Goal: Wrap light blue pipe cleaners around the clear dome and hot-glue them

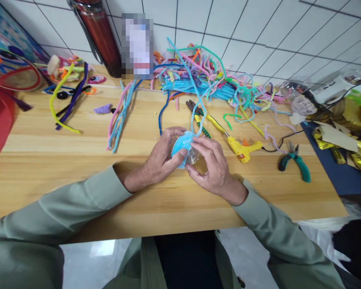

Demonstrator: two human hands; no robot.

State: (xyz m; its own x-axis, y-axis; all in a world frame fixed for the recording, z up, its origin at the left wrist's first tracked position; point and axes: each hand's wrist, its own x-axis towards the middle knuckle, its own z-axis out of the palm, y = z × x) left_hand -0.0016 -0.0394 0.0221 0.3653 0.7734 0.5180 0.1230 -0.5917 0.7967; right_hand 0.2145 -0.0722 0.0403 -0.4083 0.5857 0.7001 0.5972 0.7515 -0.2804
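Note:
Between my hands, above the wooden table, is a clear rounded piece (193,157) partly wrapped in rows of light blue pipe cleaner (183,140). My left hand (164,154) grips its wrapped side, the thumb lying across the blue rows. With bent fingers and thumb, my right hand (212,164) holds the other side, where the see-through surface shows. Loose light blue pipe cleaner ends rise from the wrapping and loop toward the back. What lies under the fingers is hidden.
A yellow glue gun (243,148), pliers with yellow-green handles (198,116) and teal-handled pliers (299,160) lie on the table (78,164). A heap of pipe cleaners (198,86) lies along the tiled wall. A red flask (100,36) stands back left; gold foil (339,140) lies right.

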